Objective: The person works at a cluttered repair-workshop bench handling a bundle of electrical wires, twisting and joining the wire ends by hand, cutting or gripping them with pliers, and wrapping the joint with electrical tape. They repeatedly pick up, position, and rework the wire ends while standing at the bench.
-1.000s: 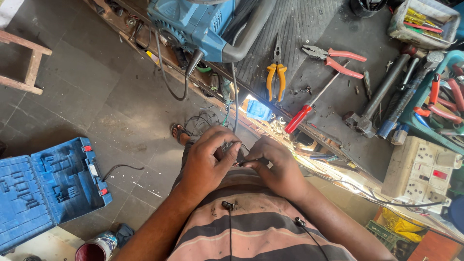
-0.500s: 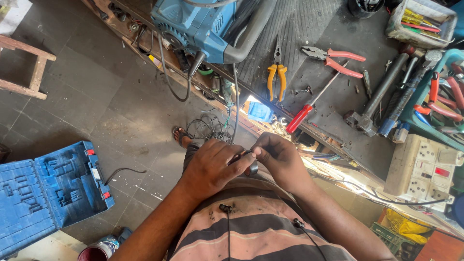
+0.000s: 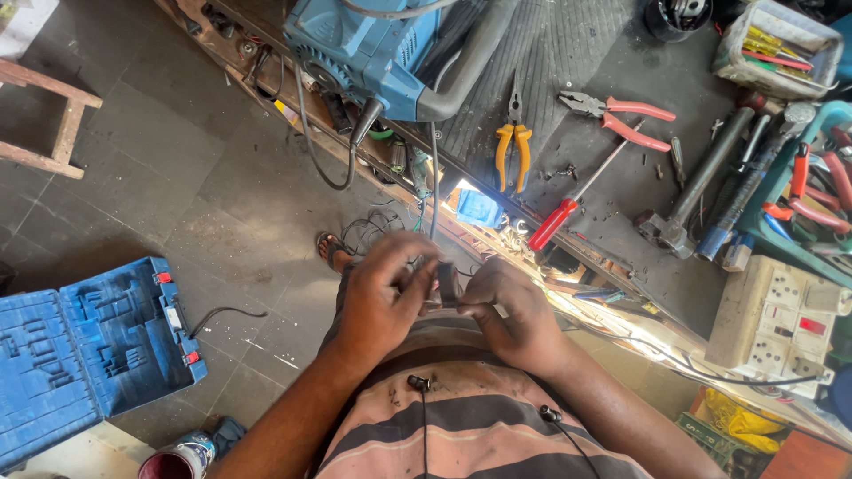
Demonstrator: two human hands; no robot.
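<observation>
A: Since a second ago both hands have lifted slightly, nearer the bench (image 3: 621, 222).

B: And the grip?

A: Left hand (image 3: 382, 297) and right hand (image 3: 510, 310) both pinch a small dark part (image 3: 446, 286) between fingertips, above the striped shirt (image 3: 470, 426), below the blue power tool (image 3: 373, 53).

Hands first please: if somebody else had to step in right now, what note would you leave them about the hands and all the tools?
Left hand: fingers pinch a small dark part held in front of the body.
Right hand: grips the same part from the other side; both hands meet on it.
Thin black wire: runs up from the part towards the blue power tool on the bench.
On the bench: yellow-handled pliers, red-handled pliers, red-handled screwdriver, white switch board.
On the floor: open blue tool case.
Done or left: cannot tell; the part is too small and half hidden.
</observation>
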